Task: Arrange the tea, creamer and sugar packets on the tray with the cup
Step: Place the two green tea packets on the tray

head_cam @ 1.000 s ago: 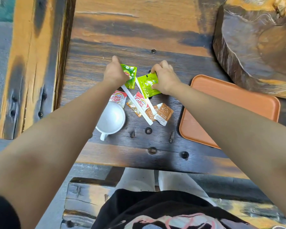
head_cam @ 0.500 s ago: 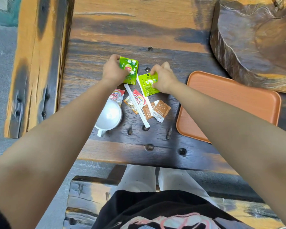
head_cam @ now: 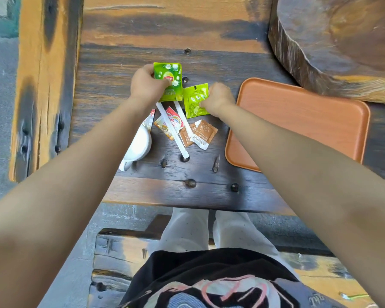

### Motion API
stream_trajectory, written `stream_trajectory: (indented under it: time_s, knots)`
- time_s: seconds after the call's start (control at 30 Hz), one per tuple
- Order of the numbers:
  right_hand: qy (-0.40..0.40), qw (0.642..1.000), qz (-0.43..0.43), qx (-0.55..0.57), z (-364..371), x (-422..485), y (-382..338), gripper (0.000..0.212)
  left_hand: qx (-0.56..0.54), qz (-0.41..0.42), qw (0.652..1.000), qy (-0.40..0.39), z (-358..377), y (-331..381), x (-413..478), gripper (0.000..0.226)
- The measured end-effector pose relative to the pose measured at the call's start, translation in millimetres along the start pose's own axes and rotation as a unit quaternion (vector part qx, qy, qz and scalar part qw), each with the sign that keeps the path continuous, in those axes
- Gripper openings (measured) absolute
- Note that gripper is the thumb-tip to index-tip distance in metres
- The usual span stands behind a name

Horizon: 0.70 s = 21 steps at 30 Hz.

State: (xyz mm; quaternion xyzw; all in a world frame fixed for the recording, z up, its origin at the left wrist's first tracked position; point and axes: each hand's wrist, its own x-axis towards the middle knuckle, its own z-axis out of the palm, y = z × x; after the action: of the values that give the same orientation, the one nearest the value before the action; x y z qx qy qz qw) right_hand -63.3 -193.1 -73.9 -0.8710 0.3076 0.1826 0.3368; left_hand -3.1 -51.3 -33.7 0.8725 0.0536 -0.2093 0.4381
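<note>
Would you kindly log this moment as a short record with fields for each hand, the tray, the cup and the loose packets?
left hand: pinching a green tea packet, front face up
right hand: pinching a second green tea packet, back face up
tray: orange, nothing on the part in view, right of the packets
cup: white, on the table, partly behind the left forearm
loose packets: creamer packet, brown sugar packets, white sticks, all on the table
</note>
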Motion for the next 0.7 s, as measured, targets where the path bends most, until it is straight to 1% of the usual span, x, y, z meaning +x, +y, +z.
stream_trajectory:
  time_s: [0.07, 0.17, 0.23, 0.3, 0.4, 0.47, 0.53, 0.63, 0.7]
  knots:
    - [0.012, 0.999, -0.011, 0.038, -10, -2, 5, 0.011, -0.048, -0.009, 0.999, -0.011, 5, 5, -9, 0.013]
    - [0.042, 0.987, -0.022, 0.154, -33, -13, 17, 0.028, -0.115, -0.025, 0.993, -0.030, 15, 15, -24, 0.013]
    - [0.055, 0.966, -0.015, 0.251, -49, -24, 34, 0.024, -0.151, -0.037, 0.987, -0.050, 27, 24, -38, 0.014]
    - [0.101, 0.956, -0.007, 0.276, -63, -36, 59, 0.018, -0.171, -0.047, 0.981, -0.084, 45, 30, -53, 0.015]
    - [0.173, 0.948, 0.002, 0.266, -84, -56, 103, 0.013, -0.176, -0.057, 0.973, -0.136, 77, 37, -74, 0.014]
    - [0.213, 0.948, 0.010, 0.236, -95, -69, 130, 0.022, -0.169, -0.060, 0.972, -0.154, 99, 41, -84, 0.017]
    - [0.247, 0.951, 0.005, 0.184, -100, -80, 152, 0.024, -0.136, -0.054, 0.978, -0.147, 122, 41, -90, 0.024]
    - [0.283, 0.954, -0.012, 0.103, -101, -88, 173, 0.025, -0.103, -0.050, 0.984, -0.138, 150, 40, -94, 0.021]
    - [0.309, 0.949, -0.035, 0.057, -100, -91, 181, 0.025, -0.097, -0.052, 0.984, -0.142, 166, 42, -97, 0.024]
